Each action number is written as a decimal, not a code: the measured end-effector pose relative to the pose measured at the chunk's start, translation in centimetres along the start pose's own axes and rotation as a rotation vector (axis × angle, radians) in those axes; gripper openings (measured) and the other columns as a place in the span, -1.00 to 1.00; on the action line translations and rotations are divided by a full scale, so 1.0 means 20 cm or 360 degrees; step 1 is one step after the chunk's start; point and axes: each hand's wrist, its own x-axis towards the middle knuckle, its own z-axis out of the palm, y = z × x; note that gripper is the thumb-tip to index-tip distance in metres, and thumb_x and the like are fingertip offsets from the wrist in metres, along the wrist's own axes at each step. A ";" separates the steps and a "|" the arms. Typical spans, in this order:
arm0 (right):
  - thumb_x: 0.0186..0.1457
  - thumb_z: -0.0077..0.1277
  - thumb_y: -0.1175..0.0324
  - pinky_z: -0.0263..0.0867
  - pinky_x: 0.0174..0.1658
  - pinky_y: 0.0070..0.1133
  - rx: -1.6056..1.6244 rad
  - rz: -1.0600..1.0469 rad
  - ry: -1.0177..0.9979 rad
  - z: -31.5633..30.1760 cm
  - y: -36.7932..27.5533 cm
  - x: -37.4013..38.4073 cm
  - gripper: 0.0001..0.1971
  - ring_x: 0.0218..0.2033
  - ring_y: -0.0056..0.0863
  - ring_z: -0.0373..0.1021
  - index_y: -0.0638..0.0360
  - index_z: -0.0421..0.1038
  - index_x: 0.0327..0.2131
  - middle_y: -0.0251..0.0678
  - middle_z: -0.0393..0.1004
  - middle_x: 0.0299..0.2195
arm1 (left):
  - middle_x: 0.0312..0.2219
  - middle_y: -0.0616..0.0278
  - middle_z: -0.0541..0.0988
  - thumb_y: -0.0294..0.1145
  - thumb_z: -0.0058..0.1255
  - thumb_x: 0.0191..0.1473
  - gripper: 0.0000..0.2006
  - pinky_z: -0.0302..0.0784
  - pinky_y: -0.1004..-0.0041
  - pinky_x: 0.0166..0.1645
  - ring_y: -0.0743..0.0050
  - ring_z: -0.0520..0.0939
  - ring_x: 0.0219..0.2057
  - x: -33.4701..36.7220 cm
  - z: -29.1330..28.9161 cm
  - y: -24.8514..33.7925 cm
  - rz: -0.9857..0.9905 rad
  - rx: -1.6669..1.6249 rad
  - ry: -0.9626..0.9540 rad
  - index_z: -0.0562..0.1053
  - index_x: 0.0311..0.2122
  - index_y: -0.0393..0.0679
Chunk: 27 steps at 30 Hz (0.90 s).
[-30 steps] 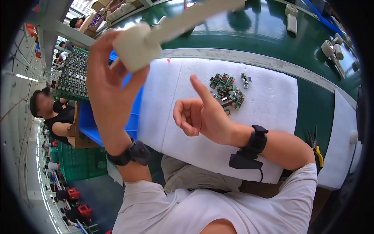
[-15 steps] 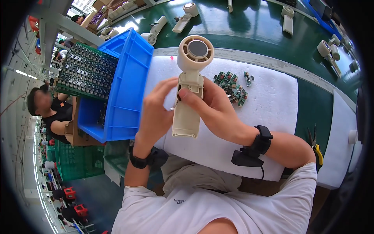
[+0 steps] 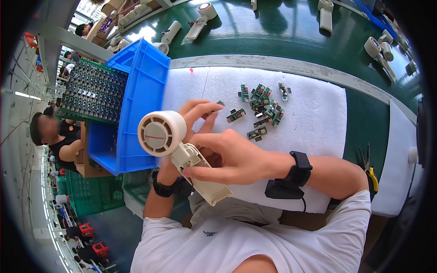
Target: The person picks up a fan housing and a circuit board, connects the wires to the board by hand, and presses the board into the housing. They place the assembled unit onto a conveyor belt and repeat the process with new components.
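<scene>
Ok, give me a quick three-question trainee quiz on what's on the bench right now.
1. True or false: both hands hold the cream handheld fan.
2. Multiple choice: the small green circuit boards lie on
A. the blue bin
B. the white foam mat
C. the green conveyor belt
3. Fill in: the yellow-handled pliers lie beside the person's ____ arm.

Key
1. True: the right hand grips the handle from the front and the left hand holds it from behind.
2. B
3. right
</scene>
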 end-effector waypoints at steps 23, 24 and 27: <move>0.16 0.12 0.29 0.24 -0.63 -0.55 -0.1103 0.0746 0.0015 0.04 -0.04 -0.02 -0.76 -0.74 -0.56 0.36 0.28 0.35 -0.34 -0.27 0.43 -0.71 | -0.27 0.23 0.58 -0.67 0.13 0.08 -0.81 0.51 0.54 -0.12 0.51 0.61 -0.27 -0.54 -0.13 -0.04 -0.0980 -0.0569 0.0769 0.56 -0.16 -0.27; 0.14 0.14 0.31 0.20 -0.64 -0.55 -0.1313 0.0605 -0.0031 0.04 -0.04 -0.02 -0.77 -0.75 -0.58 0.33 0.26 0.35 -0.37 -0.29 0.40 -0.74 | -0.27 0.23 0.58 -0.67 0.13 0.08 -0.81 0.51 0.54 -0.12 0.51 0.61 -0.27 -0.54 -0.12 -0.04 -0.0978 -0.0577 0.0794 0.56 -0.16 -0.27; 0.09 0.18 0.36 0.14 -0.65 -0.54 -0.1248 0.0387 0.0044 0.01 -0.01 0.00 -0.79 -0.77 -0.58 0.26 0.24 0.35 -0.42 -0.30 0.33 -0.76 | -0.30 0.28 0.58 -0.55 0.22 0.04 -0.83 0.50 0.52 -0.22 0.54 0.60 -0.36 -0.52 -0.09 -0.04 -0.0710 -0.1251 0.0838 0.56 -0.22 -0.27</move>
